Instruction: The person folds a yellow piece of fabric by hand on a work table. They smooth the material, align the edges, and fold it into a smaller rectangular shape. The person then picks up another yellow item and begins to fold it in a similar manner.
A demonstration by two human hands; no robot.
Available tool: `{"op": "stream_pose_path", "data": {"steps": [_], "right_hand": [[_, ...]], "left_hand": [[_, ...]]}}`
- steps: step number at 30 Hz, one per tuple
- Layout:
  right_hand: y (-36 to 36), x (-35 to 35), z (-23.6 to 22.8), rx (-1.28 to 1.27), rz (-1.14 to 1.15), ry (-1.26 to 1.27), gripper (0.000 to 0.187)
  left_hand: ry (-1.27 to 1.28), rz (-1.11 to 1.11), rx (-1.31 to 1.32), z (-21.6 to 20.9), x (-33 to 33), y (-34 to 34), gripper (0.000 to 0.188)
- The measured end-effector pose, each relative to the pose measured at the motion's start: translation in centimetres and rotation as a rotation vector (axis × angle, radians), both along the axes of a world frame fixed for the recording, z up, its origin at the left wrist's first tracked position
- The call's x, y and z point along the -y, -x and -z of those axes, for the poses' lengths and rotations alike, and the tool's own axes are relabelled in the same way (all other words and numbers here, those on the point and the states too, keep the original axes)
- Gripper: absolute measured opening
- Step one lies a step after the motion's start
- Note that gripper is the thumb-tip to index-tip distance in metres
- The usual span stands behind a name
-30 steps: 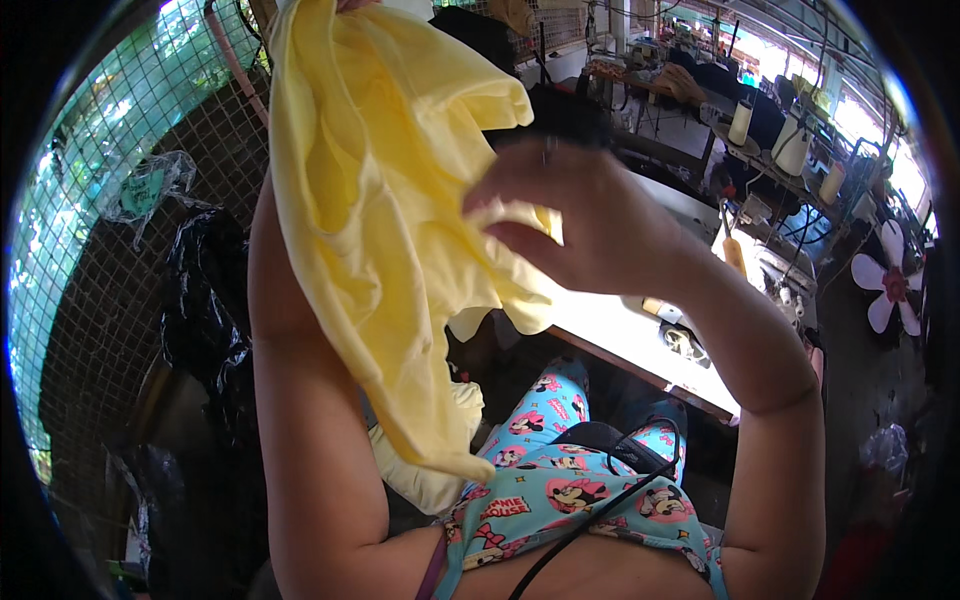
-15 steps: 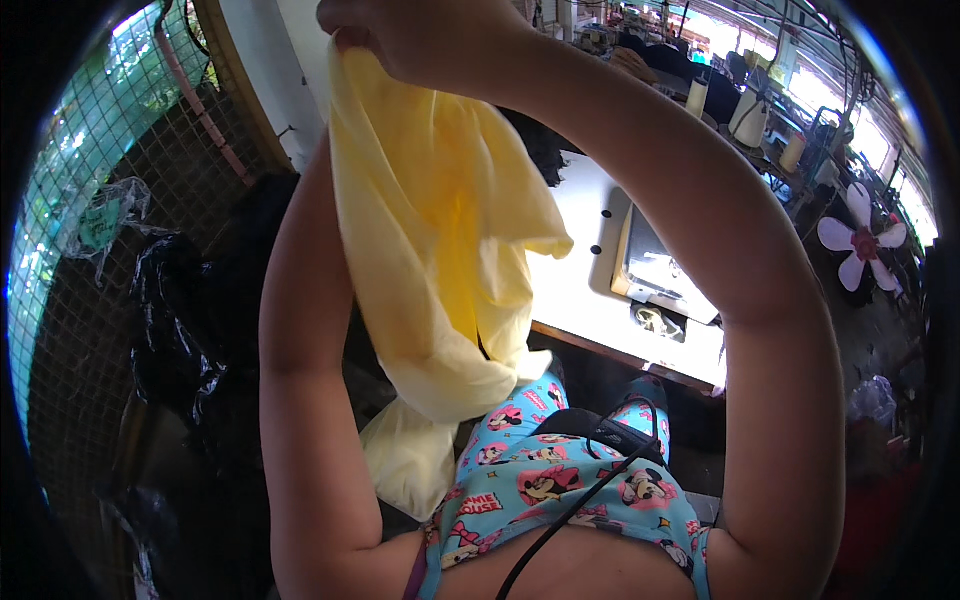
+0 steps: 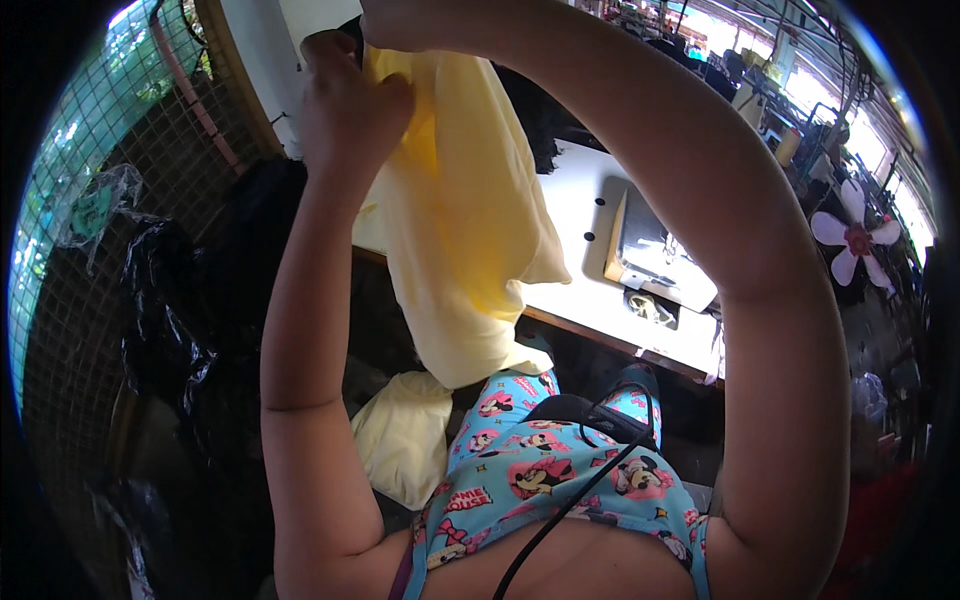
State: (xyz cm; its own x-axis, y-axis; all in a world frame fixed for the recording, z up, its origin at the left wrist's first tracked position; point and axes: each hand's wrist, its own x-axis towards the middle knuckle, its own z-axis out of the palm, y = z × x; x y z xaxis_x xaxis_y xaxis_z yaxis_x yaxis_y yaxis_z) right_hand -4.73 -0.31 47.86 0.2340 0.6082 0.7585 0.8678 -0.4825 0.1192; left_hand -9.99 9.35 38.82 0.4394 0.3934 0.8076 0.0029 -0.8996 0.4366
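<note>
A pale yellow cloth (image 3: 475, 210) hangs in long folds in front of me. At its top, partly cut off by the picture's edge, my right hand (image 3: 400, 22) is closed on it. My left hand (image 3: 350, 100) is raised beside the cloth's upper left, fingers curled and thumb against the fabric; what lies in those fingers is hidden. The cloth's lower end droops above my lap. More pale yellow fabric (image 3: 405, 440) lies bunched by my left thigh; I cannot tell whether it joins the hanging piece.
Ahead stands a white worktable (image 3: 565, 225) with a brown front edge, a framed panel (image 3: 660, 250) and a small coil of cord (image 3: 650, 308). Black plastic bags (image 3: 170, 310) lie at left by a wire mesh wall (image 3: 80, 250). A fan (image 3: 858, 238) stands at right. A black cable crosses my front.
My left hand has come out from behind the cloth to its left side. My right hand has shifted up and right. The cloth's lower end has risen off the bunched fabric.
</note>
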Motion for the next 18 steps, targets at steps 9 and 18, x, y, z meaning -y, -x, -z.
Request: {"op": "stream_pose_path", "data": {"steps": [9,18], "right_hand": [[-0.4,11.3,-0.2,-0.381,-0.011,-0.044,0.030],[-0.6,22.5,23.2,-1.394,-0.162,-0.157,0.022]], "left_hand": [[0.142,0.353,-0.375,4.1,-5.2,3.0,0.023],[0.004,0.696,-0.603,14.4,-2.2,-4.8,0.018]]}}
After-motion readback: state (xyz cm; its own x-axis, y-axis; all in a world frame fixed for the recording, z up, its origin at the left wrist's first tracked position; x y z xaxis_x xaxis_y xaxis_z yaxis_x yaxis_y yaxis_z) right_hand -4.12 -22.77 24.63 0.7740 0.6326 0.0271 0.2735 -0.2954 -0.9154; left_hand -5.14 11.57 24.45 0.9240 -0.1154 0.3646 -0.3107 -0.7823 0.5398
